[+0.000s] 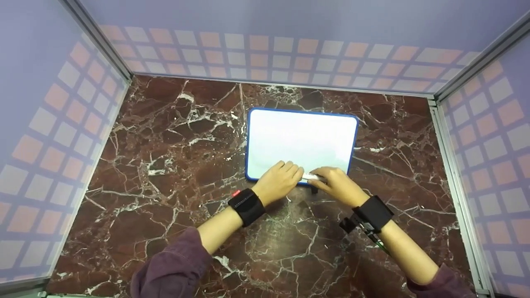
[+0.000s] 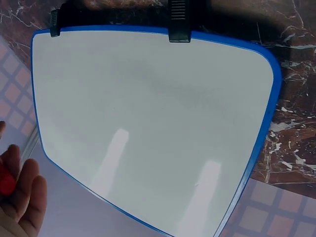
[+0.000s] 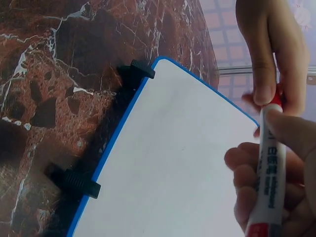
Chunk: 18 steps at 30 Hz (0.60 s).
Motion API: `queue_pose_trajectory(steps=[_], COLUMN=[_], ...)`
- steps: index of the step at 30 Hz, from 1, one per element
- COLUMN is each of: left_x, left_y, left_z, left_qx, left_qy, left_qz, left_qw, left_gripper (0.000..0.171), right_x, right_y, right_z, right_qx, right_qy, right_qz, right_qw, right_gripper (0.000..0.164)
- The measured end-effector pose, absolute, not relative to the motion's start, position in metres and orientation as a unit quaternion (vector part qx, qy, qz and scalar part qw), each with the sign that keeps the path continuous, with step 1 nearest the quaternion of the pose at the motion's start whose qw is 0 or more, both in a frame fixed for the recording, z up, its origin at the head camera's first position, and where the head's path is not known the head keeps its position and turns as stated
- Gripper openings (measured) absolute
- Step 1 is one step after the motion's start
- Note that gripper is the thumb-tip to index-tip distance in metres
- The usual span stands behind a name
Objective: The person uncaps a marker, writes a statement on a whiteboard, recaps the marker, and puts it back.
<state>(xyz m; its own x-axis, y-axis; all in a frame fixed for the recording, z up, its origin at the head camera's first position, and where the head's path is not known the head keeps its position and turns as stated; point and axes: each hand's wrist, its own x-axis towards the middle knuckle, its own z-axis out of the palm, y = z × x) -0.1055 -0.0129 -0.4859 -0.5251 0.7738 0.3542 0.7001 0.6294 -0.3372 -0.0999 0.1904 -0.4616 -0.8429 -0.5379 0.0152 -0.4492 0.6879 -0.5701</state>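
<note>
Walls of pale lavender, banded with pink and white squares (image 1: 273,16), on the left, right and far sides of a dark red-brown marbled tabletop with white veining (image 1: 165,145).

Item: rectangular whiteboard with blue rim and rounded corners (image 1: 302,136), lying on the tabletop.

Item: two black ribbed clips (image 2: 179,27), set on the board's near edge.

Item: white cylindrical marker with dark lettering and red tail end (image 3: 270,182), held above the board's near edge, right of its middle.

Item: red marker cap (image 3: 276,100), at the marker's left end.

Item: left hand (image 1: 279,180), thumb and fingers pinching the cap.

Item: right hand (image 1: 337,186), fingers curled beneath the marker barrel, thumb pressed on it near the cap.

Item: black wristband (image 1: 247,207) on each wrist; purple sleeves (image 1: 174,265) farther up both arms.
</note>
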Motion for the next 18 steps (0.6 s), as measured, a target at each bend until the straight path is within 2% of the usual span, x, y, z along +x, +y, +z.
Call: queue_pose_trajectory(steps=[5,12,18], left_x=[-0.108,-0.107,-0.105], left_y=[-0.016,-0.022,-0.025], left_z=[-0.490,-0.491,-0.491], left_qx=[-0.436,-0.470,-0.488], left_qy=[-0.865,-0.859,-0.854], left_qz=[0.060,0.012,-0.037], left_qw=[0.243,0.204,0.175], left_gripper=[0.015,0.018,0.020], right_x=[-0.097,-0.093,-0.091], right_y=[0.193,0.195,0.195], right_z=[-0.466,-0.480,-0.486], right_qx=[-0.316,-0.392,-0.420], right_qy=[0.915,0.904,0.891], right_qz=[-0.247,-0.160,-0.140], right_qw=[0.053,-0.064,-0.104], right_gripper=[0.022,0.014,0.015])
